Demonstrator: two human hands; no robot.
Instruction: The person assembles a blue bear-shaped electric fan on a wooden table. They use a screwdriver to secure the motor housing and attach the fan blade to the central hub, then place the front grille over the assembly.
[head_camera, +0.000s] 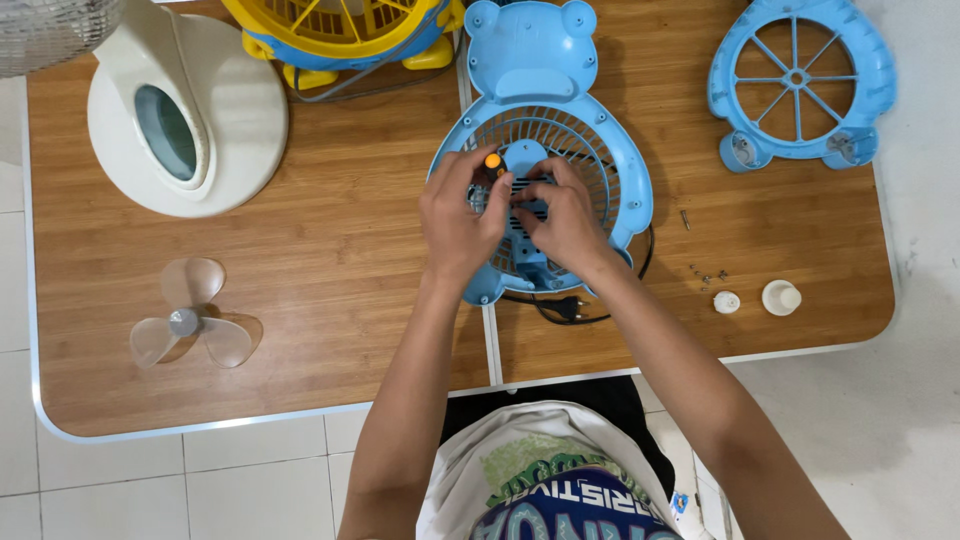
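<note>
Both hands are right over the blue bear-shaped fan housing, which lies flat at the middle of the wooden table. Its long axis runs away from the person: the eared head points to the far edge, the feet toward the near edge. The left hand is curled around an orange-tipped screwdriver, held upright over the grille. The right hand is half closed, fingertips pressing on the dark motor block at the hub; whether it actually grips it, I cannot tell.

Around it: a black cord and plug trail out under the right wrist. A detached blue front grille sits well apart at the far right, with small screws and two white caps near the right edge. A yellow fan crowds the far side, just beside the bear's head. At left stand a cream fan base and a clear three-blade propeller.

Bare wood lies open between the housing and the cream base.
</note>
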